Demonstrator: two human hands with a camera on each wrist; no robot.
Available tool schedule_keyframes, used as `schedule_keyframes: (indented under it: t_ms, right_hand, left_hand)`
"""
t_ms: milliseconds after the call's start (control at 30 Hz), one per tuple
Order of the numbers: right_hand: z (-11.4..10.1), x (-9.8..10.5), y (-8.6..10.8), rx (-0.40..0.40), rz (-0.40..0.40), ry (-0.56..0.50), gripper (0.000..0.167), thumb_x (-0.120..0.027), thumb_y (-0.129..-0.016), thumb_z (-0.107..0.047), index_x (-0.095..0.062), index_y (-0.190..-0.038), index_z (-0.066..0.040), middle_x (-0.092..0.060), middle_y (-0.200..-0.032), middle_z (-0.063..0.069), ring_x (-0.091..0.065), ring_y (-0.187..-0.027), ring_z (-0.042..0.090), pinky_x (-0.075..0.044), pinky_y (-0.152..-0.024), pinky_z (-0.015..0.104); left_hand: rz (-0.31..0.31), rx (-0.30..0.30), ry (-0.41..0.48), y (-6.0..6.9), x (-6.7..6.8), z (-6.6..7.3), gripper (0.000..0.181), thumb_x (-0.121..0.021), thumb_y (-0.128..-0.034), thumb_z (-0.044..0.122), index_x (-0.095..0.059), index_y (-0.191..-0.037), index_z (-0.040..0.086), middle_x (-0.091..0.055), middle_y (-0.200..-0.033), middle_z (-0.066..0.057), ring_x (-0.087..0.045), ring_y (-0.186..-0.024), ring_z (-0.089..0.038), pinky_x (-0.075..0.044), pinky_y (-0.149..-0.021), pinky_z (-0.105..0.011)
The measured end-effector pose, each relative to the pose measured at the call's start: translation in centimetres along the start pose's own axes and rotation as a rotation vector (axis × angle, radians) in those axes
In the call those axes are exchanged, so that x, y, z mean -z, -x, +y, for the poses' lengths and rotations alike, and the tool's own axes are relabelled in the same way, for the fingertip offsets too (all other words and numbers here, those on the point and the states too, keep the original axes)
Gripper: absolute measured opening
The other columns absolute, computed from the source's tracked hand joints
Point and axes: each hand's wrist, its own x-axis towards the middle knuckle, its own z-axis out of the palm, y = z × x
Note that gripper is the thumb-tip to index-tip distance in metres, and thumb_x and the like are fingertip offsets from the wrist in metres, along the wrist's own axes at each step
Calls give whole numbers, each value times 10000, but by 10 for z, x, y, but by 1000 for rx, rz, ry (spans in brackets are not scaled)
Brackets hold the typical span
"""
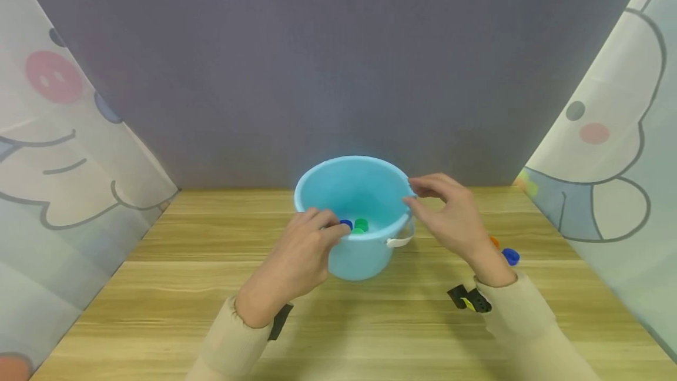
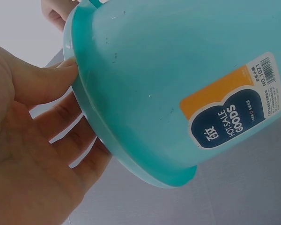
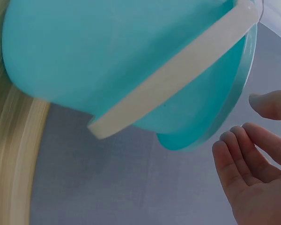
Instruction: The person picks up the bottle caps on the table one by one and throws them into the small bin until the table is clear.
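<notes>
A light blue bucket (image 1: 365, 257) stands on the wooden table with its mouth facing up. Green bottle caps (image 1: 361, 225) and a dark blue cap (image 1: 346, 224) lie inside it. At the near left rim, my left hand (image 1: 309, 246) grips the bucket, thumb on the outer side and fingers over the edge, as the left wrist view shows. My right hand (image 1: 449, 213) hovers beside the right rim, fingers bent loosely and thumb apart. A gap shows between it and the rim in the right wrist view. The white handle (image 3: 178, 75) hangs down the bucket's right side.
To the right of the bucket, a blue cap (image 1: 510, 256) and a partly hidden orange cap (image 1: 494, 241) lie on the table (image 1: 211, 287). A grey panel (image 1: 338, 63) rises behind, and cartoon-printed curtains (image 1: 597, 151) flank both sides.
</notes>
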Motion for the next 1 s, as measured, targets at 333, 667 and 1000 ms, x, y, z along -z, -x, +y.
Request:
schedule_keyframes:
  t_ms: [333,667,1000]
  right_hand:
    - [7,11,1,-12,-3,82,276,-782,-848,7,-729,-1117,37,-705,-1068,167,-658,-972,256,-473,-872,139]
    - [11,18,4,-48,-33,164,291,-788,-869,-55,-727,-1146,9,-704,-1082,122,-666,-996,285,-504,-867,296]
    - [19,23,10,-65,-67,214,291,-773,-877,-71,-723,-1148,25,-702,-1084,131,-652,-991,288,-489,-848,385]
  left_hand:
    - [7,-5,-1,0,0,-1,382,-673,-781,-172,-764,-1050,84,-666,-968,-34,-572,-894,-246,-499,-791,-399]
    - [2,-6,-9,0,0,0,376,-672,-790,-167,-765,-1058,79,-669,-968,-36,-576,-898,-242,-501,-797,-393]
    - [12,-6,-6,1,-1,0,385,-673,-776,-170,-764,-1048,87,-661,-956,-26,-567,-885,-236,-497,-786,-388]
